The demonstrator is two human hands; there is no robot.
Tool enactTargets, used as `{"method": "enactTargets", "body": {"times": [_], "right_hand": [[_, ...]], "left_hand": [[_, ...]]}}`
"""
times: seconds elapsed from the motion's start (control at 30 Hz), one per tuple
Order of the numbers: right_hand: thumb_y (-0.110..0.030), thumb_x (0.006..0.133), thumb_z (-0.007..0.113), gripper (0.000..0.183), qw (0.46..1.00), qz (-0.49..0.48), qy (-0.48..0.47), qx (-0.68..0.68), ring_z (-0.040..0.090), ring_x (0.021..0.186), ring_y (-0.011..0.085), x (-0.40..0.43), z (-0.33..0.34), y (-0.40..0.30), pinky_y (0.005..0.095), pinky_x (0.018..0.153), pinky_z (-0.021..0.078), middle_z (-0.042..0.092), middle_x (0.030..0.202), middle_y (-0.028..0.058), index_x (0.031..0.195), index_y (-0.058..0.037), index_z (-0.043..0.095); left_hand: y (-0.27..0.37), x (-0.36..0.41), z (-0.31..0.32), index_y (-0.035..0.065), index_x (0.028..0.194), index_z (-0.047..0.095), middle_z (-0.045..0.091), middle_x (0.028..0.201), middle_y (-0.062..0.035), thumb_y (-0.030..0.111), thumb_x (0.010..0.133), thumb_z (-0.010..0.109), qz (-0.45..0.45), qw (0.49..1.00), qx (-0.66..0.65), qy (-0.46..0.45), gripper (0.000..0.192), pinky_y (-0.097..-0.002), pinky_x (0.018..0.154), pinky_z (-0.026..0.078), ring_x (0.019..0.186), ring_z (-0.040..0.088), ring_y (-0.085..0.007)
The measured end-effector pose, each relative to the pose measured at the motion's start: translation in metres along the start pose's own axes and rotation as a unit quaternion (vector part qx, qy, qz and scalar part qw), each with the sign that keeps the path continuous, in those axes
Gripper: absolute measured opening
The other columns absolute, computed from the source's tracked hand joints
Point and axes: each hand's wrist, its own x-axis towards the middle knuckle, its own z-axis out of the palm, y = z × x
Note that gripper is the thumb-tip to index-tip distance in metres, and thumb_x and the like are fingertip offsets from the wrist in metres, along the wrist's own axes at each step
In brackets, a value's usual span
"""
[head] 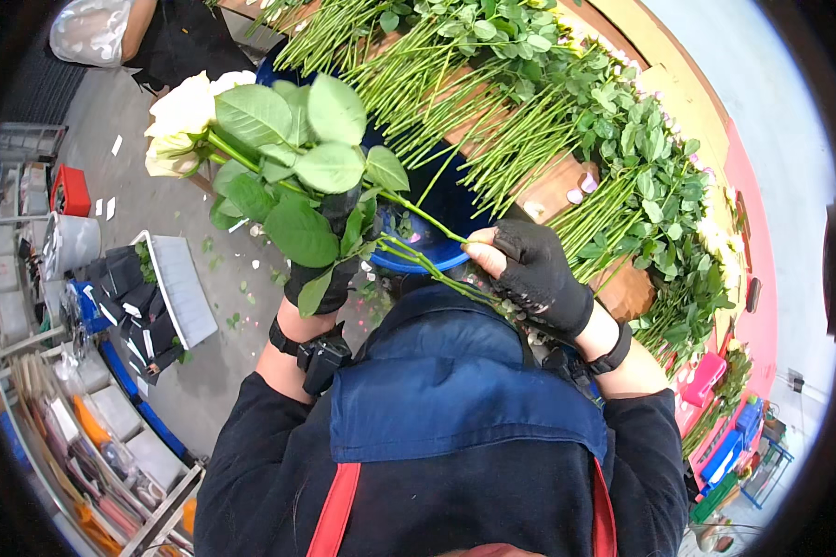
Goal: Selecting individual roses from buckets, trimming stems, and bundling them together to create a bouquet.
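White roses (pixel 181 115) with broad green leaves (pixel 299 226) are in my left hand (pixel 340 278), which wears a black glove and is partly hidden by the foliage. The blooms point to the upper left. Between thumb and fingers, my right hand (pixel 540 275), in a black glove with bare fingertips, pinches one green stem (pixel 428 219) of this bunch. More stems (pixel 425 263) run just below it towards my right wrist. Under the stems stands a blue bucket (pixel 453 184) with some leaf bits and a petal inside.
Rows of cut roses (pixel 488 97) lie along the table (pixel 623 285), stems towards me. A white crate (pixel 181 292) with dark pieces is on the floor at left, near a grey bucket (pixel 73 244) and a red bin (pixel 72 191). Another person (pixel 188 42) is at upper left.
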Motion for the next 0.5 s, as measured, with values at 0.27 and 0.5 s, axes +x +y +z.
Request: {"method": "enactTargets", "body": {"times": [0.27, 0.5], "right_hand": [[-0.011, 0.076, 0.064, 0.010, 0.957, -0.151, 0.158, -0.193, 0.054, 0.057, 0.0296, 0.010, 0.012, -0.008, 0.0385, 0.051, 0.0421, 0.052, 0.064, 0.0114, 0.083, -0.0041, 0.063], [-0.009, 0.074, 0.068, 0.014, 0.963, -0.153, 0.153, -0.158, 0.054, 0.055, 0.0252, 0.017, 0.021, -0.016, 0.0351, 0.050, 0.0419, 0.053, 0.065, 0.0100, 0.086, -0.0037, 0.063]], "left_hand": [[0.009, 0.010, 0.008, 0.0022, 0.114, 0.049, 0.054, 0.105, -0.0105, 0.014, 0.090, 0.055, 0.040, 0.993, -0.099, -0.045, 0.028, -0.0257, 0.068, 0.056, 0.095, 0.058, -0.0194], [0.005, 0.009, -0.024, 0.0062, 0.135, 0.034, 0.041, 0.134, -0.0104, 0.010, 0.091, 0.051, -0.009, 0.953, -0.241, -0.181, 0.047, -0.0387, 0.098, 0.043, 0.119, 0.045, -0.0242]]}}
